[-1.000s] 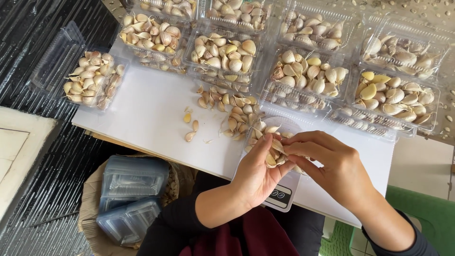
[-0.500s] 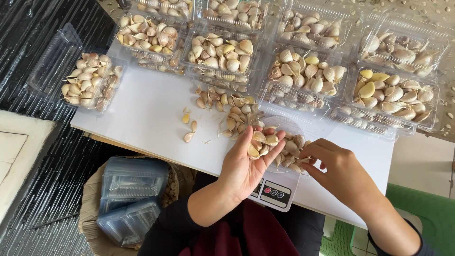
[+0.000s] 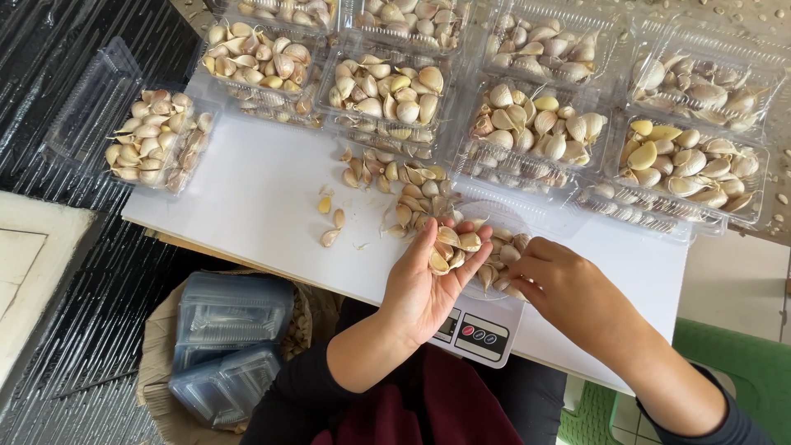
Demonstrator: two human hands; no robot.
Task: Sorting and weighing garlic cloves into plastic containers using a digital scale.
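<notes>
1. The left hand [image 3: 428, 284] was held palm up over the near edge of the white board [image 3: 255, 198], its fingers cupped loosely around a few garlic cloves [image 3: 451, 247]; a second before, both hands had been pressed together over the same spot.
2. The right hand [image 3: 560, 284] had been drawn apart from the left and was laid, fingers curled, on the cloves in the clear tray [image 3: 503, 264] on the small scale [image 3: 478, 330]; whether a clove was pinched could not be told.
3. From the parting of the hands it was judged that cloves were being moved between palm and tray, one portion under weighing.
4. Loose cloves [image 3: 329, 218] were left at the board's middle, and filled clear boxes [image 3: 383, 95] were ranged along its far edge.
5. Empty boxes [image 3: 227, 330] were stacked below the board's near left corner.
</notes>
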